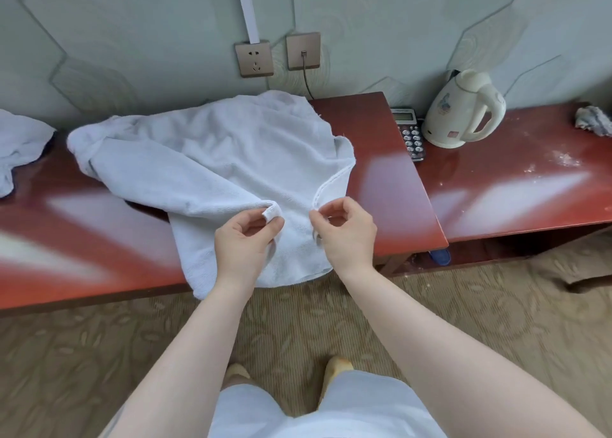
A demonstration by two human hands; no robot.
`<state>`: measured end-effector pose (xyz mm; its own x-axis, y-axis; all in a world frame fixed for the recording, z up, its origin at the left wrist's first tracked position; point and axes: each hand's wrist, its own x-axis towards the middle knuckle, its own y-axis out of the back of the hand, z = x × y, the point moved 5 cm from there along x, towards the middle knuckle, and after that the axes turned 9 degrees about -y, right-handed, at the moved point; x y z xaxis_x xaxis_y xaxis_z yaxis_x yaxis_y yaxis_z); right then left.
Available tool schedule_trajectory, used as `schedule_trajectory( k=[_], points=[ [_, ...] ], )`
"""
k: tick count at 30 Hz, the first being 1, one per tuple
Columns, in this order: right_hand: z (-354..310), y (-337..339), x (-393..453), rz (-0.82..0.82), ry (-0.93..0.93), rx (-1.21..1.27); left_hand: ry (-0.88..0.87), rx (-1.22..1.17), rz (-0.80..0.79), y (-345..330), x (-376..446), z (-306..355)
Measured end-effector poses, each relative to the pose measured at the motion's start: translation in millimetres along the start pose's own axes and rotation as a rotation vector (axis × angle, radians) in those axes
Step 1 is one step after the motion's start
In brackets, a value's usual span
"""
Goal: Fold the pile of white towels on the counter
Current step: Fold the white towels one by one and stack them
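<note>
A white towel (212, 159) lies rumpled on the red counter (381, 179), its near end hanging over the front edge. The left hand (243, 238) pinches a bunched corner between thumb and fingers. The right hand (344, 230) pinches the stitched hem just beside it.

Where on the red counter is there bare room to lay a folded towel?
Bare counter lies right of the spread towel, up to the counter's right edge. Another bare patch lies front left, below the second towel. The lower ledge by the kettle and phone is crowded and dusty.
</note>
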<state>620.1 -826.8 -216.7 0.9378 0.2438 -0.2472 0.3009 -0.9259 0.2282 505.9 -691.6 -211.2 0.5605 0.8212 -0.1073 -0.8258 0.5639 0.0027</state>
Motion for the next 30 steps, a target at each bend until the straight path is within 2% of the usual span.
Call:
schedule_trajectory(
  k=[4, 12, 21, 24, 26, 30],
  points=[
    [-20.5, -40.7, -7.2, -0.162, -0.035, 0.08, -0.062, 0.064, -0.118, 14.8, 5.3, 13.4],
    [-55.7, -68.5, -15.0, -0.203, -0.116, 0.294, -0.214, 0.106, -0.291, 43.4, 37.5, 58.0],
    [-102.5, -94.9, -25.0, -0.137, -0.036, 0.323, -0.469, 0.263, -0.465, 62.7, 70.2, 99.9],
    [-105.3, -101.8, -29.9, -0.247, -0.013, 0.385, -0.496, 0.275, -0.465, 67.8, 82.0, 103.7],
    [-103.6, -104.1, -33.2, -0.308, 0.035, 0.335, -0.482, 0.253, -0.438, 71.7, 88.6, 100.5],
    [-113.4, -96.2, -26.6, -0.232, 0.305, -0.074, -0.441, 0.213, -0.483, 71.2, 88.0, 87.8]
  ],
)
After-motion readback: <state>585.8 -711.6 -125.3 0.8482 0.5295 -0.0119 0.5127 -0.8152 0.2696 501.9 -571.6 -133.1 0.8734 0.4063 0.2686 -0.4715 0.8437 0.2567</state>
